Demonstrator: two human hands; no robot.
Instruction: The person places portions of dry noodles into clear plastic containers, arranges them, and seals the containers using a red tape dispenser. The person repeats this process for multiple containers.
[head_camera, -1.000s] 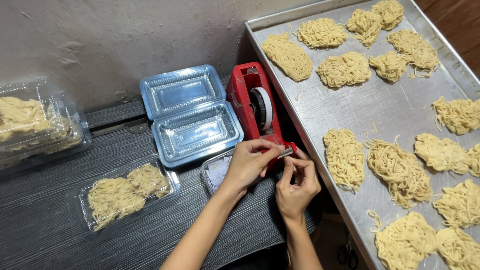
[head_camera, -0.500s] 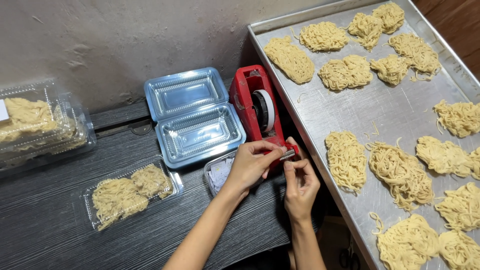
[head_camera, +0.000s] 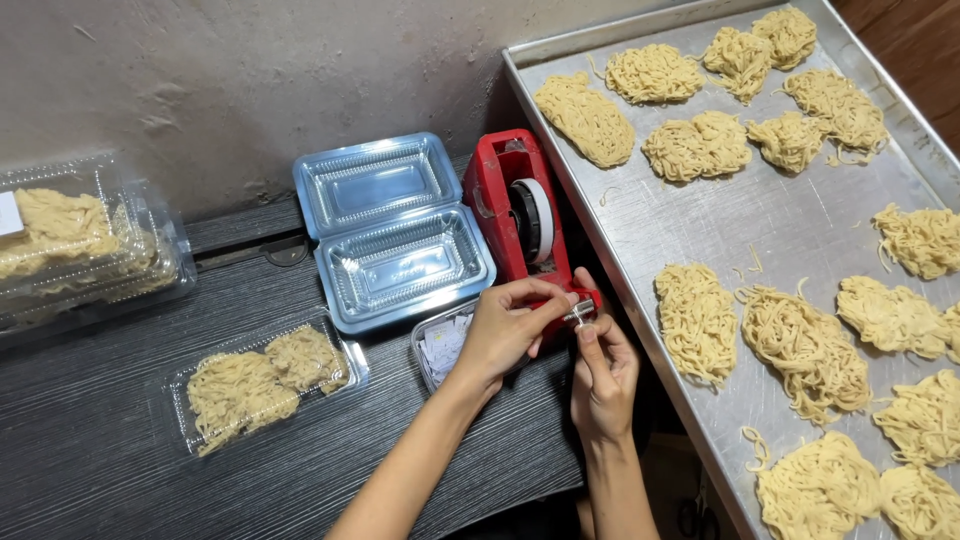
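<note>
While my left hand (head_camera: 505, 330) and right hand (head_camera: 600, 372) meet at its cutter end, both pinching the tape end (head_camera: 580, 312), I see the red tape dispenser (head_camera: 515, 215) (white roll inside) between open clear container (head_camera: 392, 232) and metal tray (head_camera: 790, 225).

Dark wood-grain counter (head_camera: 120, 470), filling the lower left of the frame up to a rough wall. Directly on it: stacked clear boxes of noodles (head_camera: 80, 245) at the left edge; a shallow clear tray holding two noodle nests (head_camera: 262, 385) at lower centre; an open, empty hinged clear container (head_camera: 392, 232) at centre; a small clear tub of paper slips (head_camera: 442, 345) just below it; a red tape dispenser (head_camera: 515, 215) beside the container, toward the right.
</note>
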